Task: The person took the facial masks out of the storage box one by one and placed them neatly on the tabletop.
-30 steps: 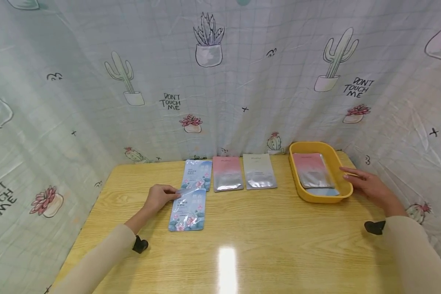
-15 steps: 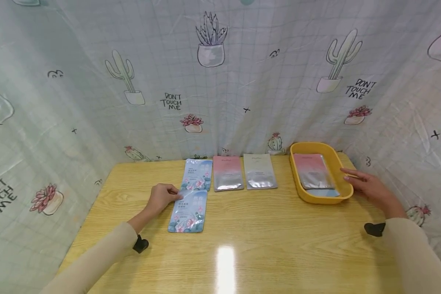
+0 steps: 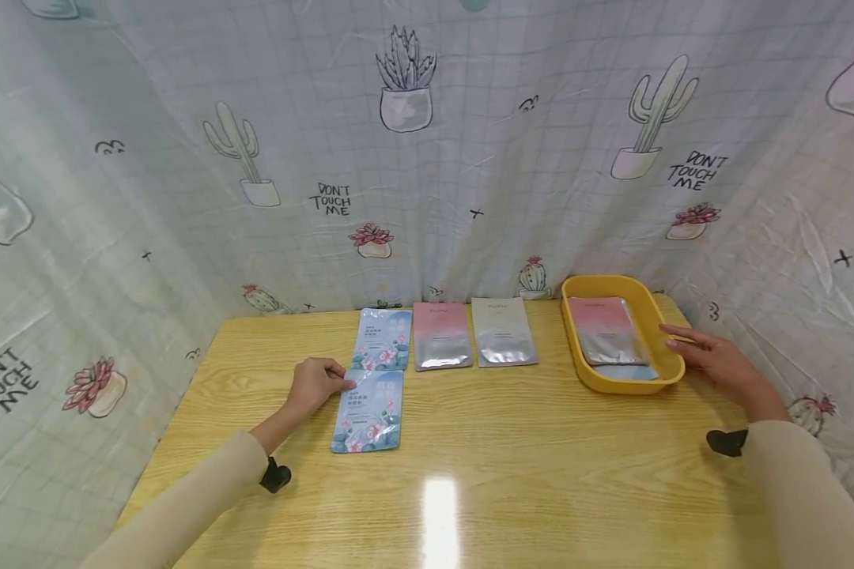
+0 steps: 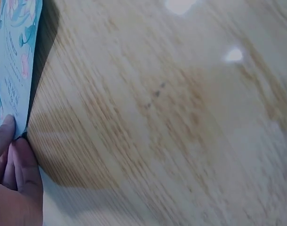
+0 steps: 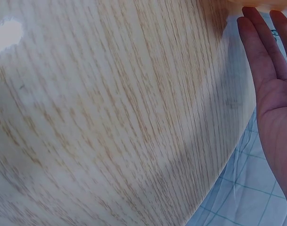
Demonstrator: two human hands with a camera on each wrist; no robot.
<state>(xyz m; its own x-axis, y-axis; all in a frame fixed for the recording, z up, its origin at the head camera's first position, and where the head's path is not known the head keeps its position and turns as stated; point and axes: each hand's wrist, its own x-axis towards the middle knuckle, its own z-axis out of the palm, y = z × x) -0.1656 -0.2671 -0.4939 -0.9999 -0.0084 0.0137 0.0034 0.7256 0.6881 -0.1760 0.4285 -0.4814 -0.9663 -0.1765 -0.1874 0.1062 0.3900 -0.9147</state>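
My left hand (image 3: pixel 319 387) pinches the upper left corner of a blue floral face mask sachet (image 3: pixel 372 412), thumb on top, as the left wrist view shows. That sachet lies just in front of another blue sachet (image 3: pixel 381 340), their edges meeting or slightly overlapping. To the right of the back one are a pink-and-silver sachet (image 3: pixel 441 336) and a cream-and-silver sachet (image 3: pixel 504 332). My right hand (image 3: pixel 726 370) touches the right side of a yellow plastic basket (image 3: pixel 672 375) with extended fingers (image 5: pixel 258 52). Inside the basket a pink sachet (image 3: pixel 606 330) partly covers a blue one (image 3: pixel 629 371).
The wooden table (image 3: pixel 527 450) reaches back to a patterned curtain (image 3: pixel 462 158), which also hangs along both sides. The basket stands near the table's back right corner. A bright reflection shows on the table's front middle.
The front blue sachet, with my left hand on it, has shifted slightly right and toward me, overlapping the back one less. My right hand and the basket stay in place.
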